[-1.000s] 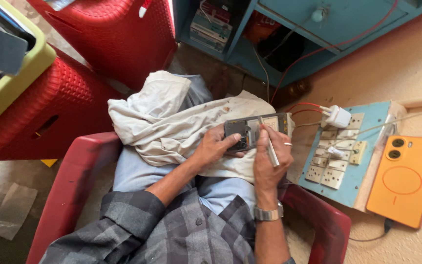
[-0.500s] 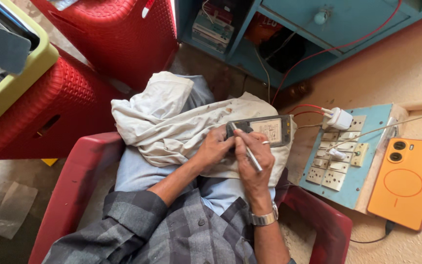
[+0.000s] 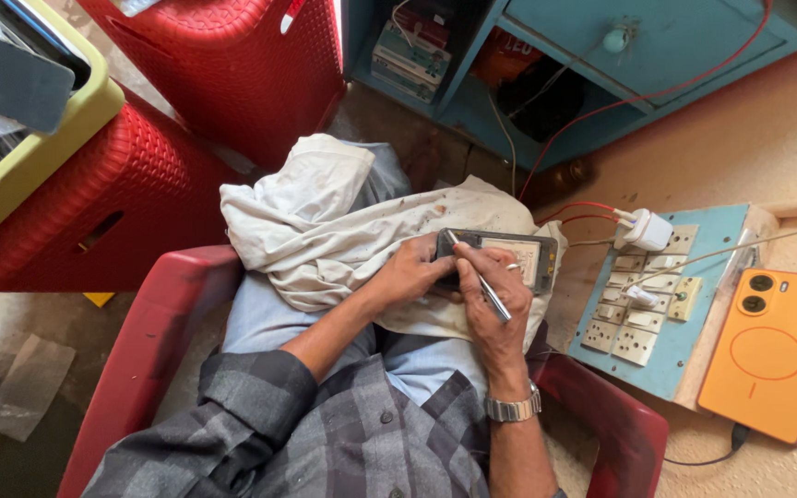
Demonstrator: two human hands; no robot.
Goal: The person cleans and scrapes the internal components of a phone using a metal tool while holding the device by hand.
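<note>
**Tool tip meeting the left end of the opened phone**

A white cloth (image 3: 343, 231) is being used as a rest over the lap, and the opened phone (image 3: 509, 258) is lying on it, long axis running left to right. Its left end is being pinched by the left hand (image 3: 412, 274). A thin metal tool (image 3: 481, 281) is being held by the right hand (image 3: 489, 314), slanting up-left toward that same end.

A: What hems in the hands?
B: To their right, a blue switchboard with pale sockets (image 3: 666, 314) and an orange rectangular phone (image 3: 772, 355); beyond them, a blue wooden cabinet (image 3: 601, 65).
A: Any free way?
B: Left, over the crumpled white cloth (image 3: 325, 221), short of the red plastic baskets (image 3: 122, 203).
</note>
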